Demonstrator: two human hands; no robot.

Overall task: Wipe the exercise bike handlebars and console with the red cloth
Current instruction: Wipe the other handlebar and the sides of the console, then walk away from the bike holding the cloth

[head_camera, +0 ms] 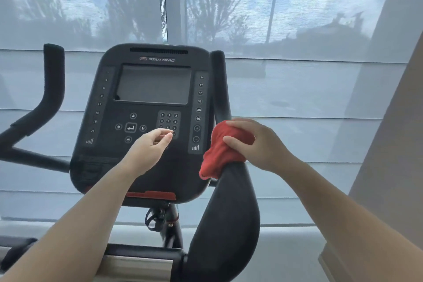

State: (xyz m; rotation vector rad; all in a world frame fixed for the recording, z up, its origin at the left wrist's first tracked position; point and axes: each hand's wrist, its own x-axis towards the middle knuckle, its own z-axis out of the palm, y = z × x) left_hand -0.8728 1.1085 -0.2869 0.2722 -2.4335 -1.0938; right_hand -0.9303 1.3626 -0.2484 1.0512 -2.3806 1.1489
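The black console (146,107) of the exercise bike faces me, with a dark screen and a keypad. My right hand (256,142) grips the red cloth (219,151) wrapped round the right handlebar (226,201), just right of the console. My left hand (148,149) hovers in front of the console's lower keypad, fingers loosely curled, holding nothing. The left handlebar (49,89) rises at the far left, untouched.
Behind the bike, large windows are covered by translucent grey blinds (297,30). A pale wall or column (393,144) runs down the right side. The bike's stem and a black frame bar (146,252) lie below the console.
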